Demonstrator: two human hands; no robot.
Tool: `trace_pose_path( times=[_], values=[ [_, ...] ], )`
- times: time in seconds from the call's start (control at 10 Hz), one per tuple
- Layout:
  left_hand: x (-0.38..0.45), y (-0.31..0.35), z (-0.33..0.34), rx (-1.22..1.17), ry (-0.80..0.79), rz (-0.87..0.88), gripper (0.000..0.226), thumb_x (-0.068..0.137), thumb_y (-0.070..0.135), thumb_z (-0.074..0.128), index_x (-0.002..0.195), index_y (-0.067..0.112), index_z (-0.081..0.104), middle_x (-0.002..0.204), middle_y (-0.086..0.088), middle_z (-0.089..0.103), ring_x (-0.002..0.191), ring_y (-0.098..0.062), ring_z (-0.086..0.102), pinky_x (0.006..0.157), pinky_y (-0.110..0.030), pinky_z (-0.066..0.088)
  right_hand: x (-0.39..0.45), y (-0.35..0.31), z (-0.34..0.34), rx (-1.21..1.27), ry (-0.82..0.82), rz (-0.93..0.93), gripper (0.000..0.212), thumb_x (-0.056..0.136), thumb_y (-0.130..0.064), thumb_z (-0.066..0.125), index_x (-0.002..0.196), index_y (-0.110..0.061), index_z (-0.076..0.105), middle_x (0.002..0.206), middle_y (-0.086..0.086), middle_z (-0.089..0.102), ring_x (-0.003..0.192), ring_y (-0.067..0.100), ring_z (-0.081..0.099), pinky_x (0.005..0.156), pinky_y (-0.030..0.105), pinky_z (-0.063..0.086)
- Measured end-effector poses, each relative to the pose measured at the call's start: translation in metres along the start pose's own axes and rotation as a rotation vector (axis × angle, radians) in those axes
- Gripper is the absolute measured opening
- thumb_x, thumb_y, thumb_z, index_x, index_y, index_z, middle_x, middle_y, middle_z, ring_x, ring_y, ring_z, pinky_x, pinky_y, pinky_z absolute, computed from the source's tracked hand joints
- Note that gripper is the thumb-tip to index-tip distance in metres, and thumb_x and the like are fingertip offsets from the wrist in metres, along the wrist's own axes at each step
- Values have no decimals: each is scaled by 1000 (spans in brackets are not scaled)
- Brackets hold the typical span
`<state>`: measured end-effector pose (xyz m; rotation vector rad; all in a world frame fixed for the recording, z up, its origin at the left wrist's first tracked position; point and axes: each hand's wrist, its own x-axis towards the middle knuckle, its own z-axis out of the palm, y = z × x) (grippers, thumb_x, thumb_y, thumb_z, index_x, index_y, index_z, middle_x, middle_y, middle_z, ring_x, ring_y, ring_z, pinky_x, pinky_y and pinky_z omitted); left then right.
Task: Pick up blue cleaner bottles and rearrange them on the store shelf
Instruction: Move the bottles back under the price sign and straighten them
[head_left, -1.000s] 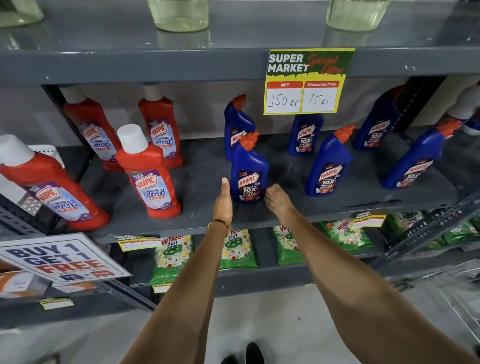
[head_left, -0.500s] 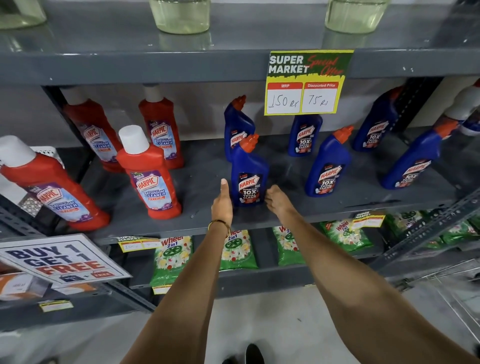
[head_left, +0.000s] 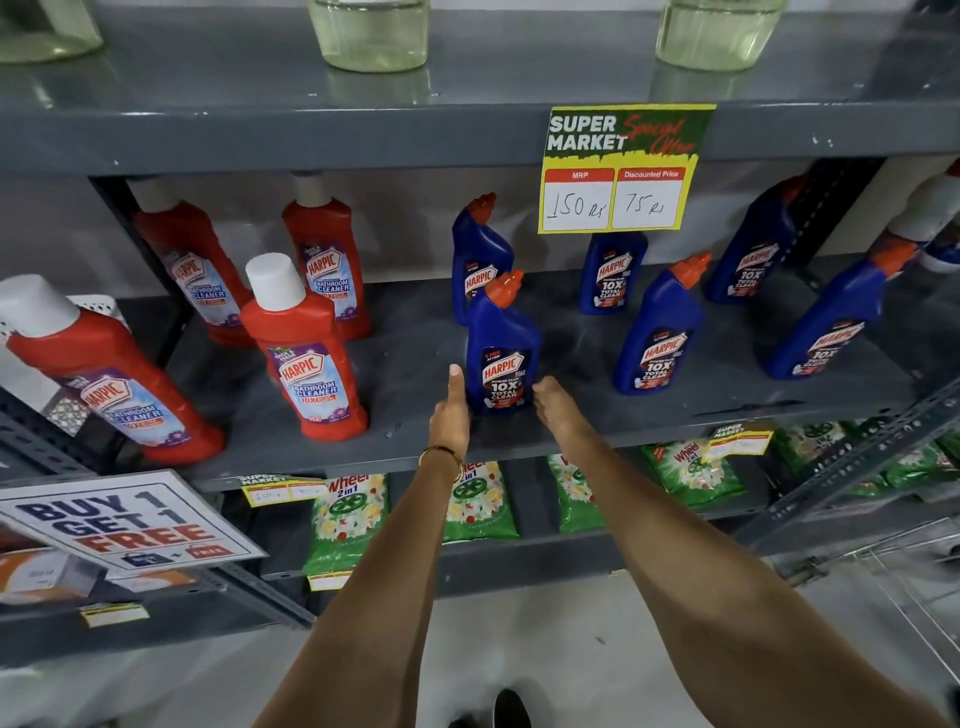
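Note:
A blue Harpic bottle (head_left: 501, 358) with an orange cap stands upright near the front of the grey middle shelf (head_left: 597, 415). My left hand (head_left: 451, 415) rests against its lower left side, thumb pointing up, fingers hidden behind it. My right hand (head_left: 558, 410) presses its lower right side. Another blue bottle (head_left: 480, 249) stands just behind it. To the right are several more: one under the price sign (head_left: 613, 273), one in front (head_left: 660, 332), one at the back (head_left: 750, 244) and one far right (head_left: 826, 322).
Red Harpic bathroom-cleaner bottles (head_left: 306, 358) fill the shelf's left half. A yellow price sign (head_left: 621, 171) hangs from the shelf above. Green detergent packets (head_left: 348, 514) lie on the shelf below. A "Buy 1 Get 1 Free" sign (head_left: 119, 519) sticks out at lower left.

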<state>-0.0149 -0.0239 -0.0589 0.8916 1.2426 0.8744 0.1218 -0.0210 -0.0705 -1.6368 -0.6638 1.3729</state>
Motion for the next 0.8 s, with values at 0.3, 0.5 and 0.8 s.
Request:
trace_pose_path(
  times=[0.3,0.5,0.8],
  values=[
    [5,-2,0,26,-55,-13,83,67,81,32,117,18,53,125,-6,55,114,-20,51,108,-41,34,2,3,-2,-38,12,-18,18,87,-28,38,78,-25,53,123,8,55,129,27,45,114,41,29],
    [1,0,-1,67,-62,-44,89,68,79,32,129,16,45,138,-9,47,124,-24,45,111,-43,31,-5,1,1,-58,-1,-35,21,88,-28,38,89,-20,56,132,14,56,124,25,48,111,39,33],
    [-28,-11,2,432,9,163,59,87,60,29,127,18,45,126,-13,55,104,-23,52,85,-30,36,-51,16,-4,-402,237,-220,59,94,-41,37,144,-10,32,147,16,42,133,33,41,105,39,33]
  ],
)
